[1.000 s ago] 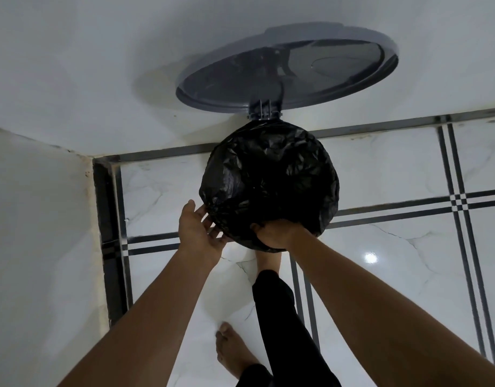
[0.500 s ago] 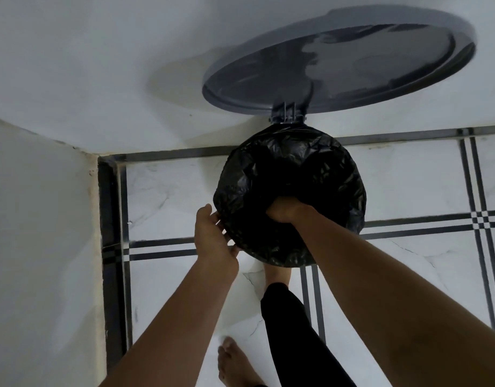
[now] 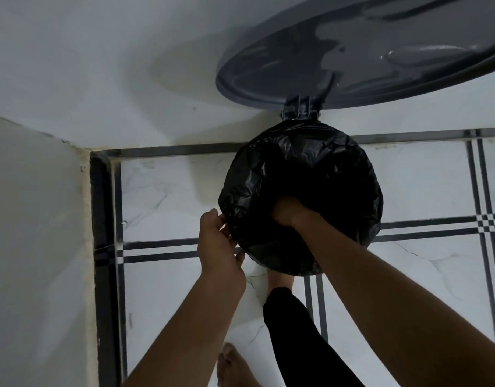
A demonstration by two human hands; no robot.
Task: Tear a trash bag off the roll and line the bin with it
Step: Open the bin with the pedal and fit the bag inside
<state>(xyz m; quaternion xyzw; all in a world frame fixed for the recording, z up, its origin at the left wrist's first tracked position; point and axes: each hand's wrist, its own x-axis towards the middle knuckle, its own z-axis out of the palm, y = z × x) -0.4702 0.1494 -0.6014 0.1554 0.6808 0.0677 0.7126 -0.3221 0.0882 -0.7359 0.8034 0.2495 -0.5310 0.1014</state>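
Observation:
A black trash bag (image 3: 296, 169) is stretched over the round bin's mouth, its edge folded over the rim and hiding the bin body. The grey lid (image 3: 380, 51) stands open, tilted back on its hinge (image 3: 298, 107) against the wall. My left hand (image 3: 218, 247) is at the bin's left rim, fingers and thumb pinching the bag's folded edge. My right hand (image 3: 288, 212) is sunk into the bag's opening near the front, its fingers hidden in the dark plastic.
The bin stands on a white marble-look floor (image 3: 168, 196) with dark stripe lines, close to the back wall. A wall corner (image 3: 45, 219) is at the left. My bare feet (image 3: 235, 367) and a black trouser leg (image 3: 296, 339) are just under the bin's front.
My right hand went from the bag's front rim down into the opening. My left hand stayed at the left rim. The view has moved nearer the bin.

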